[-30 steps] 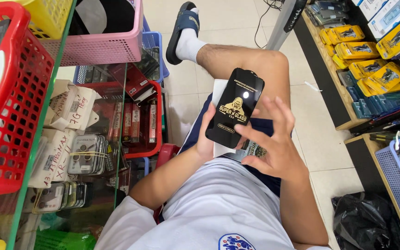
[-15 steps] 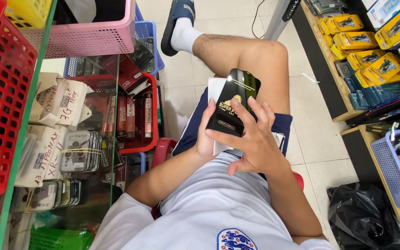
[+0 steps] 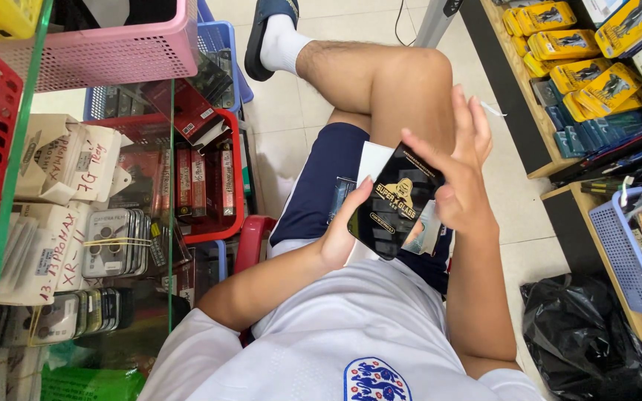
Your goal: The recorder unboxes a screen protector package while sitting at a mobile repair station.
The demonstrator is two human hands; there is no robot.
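While the black packet [image 3: 399,202] with gold print sat more upright against the thigh half a second ago, it now lies tilted over the lap, above the dark blue shorts [image 3: 328,178] and a white sheet [image 3: 374,158] beneath it. The left hand [image 3: 342,230] grips the packet's lower left edge, thumb up along the side and fingers curled behind it. The right hand [image 3: 461,174], which earlier lay across the packet's front, has lifted: its fingers now stand spread and raised above the top right corner, only the thumb and the heel of the palm near the packet's right edge. The view has also swung, so the red basket [image 3: 209,178] of small boxes sits further left.
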